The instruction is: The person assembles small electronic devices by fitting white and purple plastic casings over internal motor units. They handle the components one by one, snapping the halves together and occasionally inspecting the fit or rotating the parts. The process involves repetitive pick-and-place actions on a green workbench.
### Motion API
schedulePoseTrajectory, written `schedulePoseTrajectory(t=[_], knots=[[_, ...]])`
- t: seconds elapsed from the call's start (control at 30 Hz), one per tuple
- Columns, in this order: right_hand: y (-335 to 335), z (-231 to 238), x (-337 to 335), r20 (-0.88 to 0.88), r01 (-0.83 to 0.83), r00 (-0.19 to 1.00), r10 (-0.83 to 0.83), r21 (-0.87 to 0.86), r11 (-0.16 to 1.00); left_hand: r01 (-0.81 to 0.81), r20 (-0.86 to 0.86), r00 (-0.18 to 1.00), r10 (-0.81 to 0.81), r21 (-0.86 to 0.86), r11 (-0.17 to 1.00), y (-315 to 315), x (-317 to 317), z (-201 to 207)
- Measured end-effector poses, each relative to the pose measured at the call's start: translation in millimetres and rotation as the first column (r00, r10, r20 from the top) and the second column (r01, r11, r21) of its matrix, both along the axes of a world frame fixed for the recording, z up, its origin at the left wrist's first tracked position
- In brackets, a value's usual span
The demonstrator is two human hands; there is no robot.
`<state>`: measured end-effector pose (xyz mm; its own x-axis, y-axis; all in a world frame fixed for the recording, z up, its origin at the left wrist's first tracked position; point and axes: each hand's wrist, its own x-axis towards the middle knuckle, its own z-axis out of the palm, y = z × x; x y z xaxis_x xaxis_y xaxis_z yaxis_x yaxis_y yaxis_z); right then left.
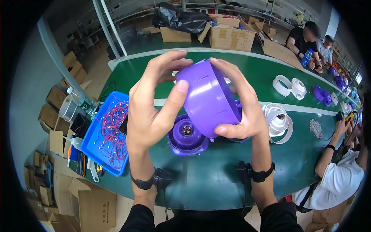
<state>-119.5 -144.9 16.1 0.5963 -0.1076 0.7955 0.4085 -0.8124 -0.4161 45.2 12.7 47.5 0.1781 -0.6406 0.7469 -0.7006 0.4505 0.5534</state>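
Note:
Between my two hands I hold a purple plastic ring-shaped housing (pixel 206 96), tilted and raised over the green table. My left hand (pixel 152 104) grips its left side, the thumb pressed on the outer wall. On the right side my right hand (pixel 243 104) has its fingers over the top rim and its thumb at the lower edge. Below the housing lies a round purple part (pixel 187 135) with a dark hub and small coppery contacts in its middle. Another purple piece shows only in part behind my right hand.
A blue tray (pixel 124 164) of red wires stands left, beside a water bottle (pixel 82 101) and tools. White round parts (pixel 275 116) sit right of my hand, small pale pieces (pixel 316 128) farther right. Cardboard boxes (pixel 232 37) stand at the back. Other people (pixel 336 170) work at the right.

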Motion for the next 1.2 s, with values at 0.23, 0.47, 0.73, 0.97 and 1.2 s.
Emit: schedulePoseTrajectory(t=[0.23, 0.47, 0.73, 0.97, 1.2], knots=[[4, -9, 11, 0.047, -0.042, 0.998, 0.030, 0.296, 0.954, 0.046, 0.264, 0.961, -0.076, 0.120, 0.992, -4, 1, -6], [8, -8, 11, 0.041, -0.011, 0.999, -0.003, 0.344, 0.939, 0.077, 0.228, 0.969, -0.093, 0.080, 0.994, -9, 5, -11], [5, -6, 6, 0.098, -0.018, 0.995, -0.006, 0.234, 0.972, 0.137, 0.014, 0.991, -0.136, -0.058, 0.989, -9, 0, -7], [8, -4, 8, 0.144, 0.045, 0.989, -0.046, 0.006, 0.999, 0.093, -0.013, 0.995, -0.095, -0.127, 0.988, -7, -1, -6], [14, -4, 12, 0.140, 0.070, 0.989, -0.055, -0.106, 0.992, 0.063, -0.013, 0.998, -0.064, -0.104, 0.993, -9, 1, -12]])
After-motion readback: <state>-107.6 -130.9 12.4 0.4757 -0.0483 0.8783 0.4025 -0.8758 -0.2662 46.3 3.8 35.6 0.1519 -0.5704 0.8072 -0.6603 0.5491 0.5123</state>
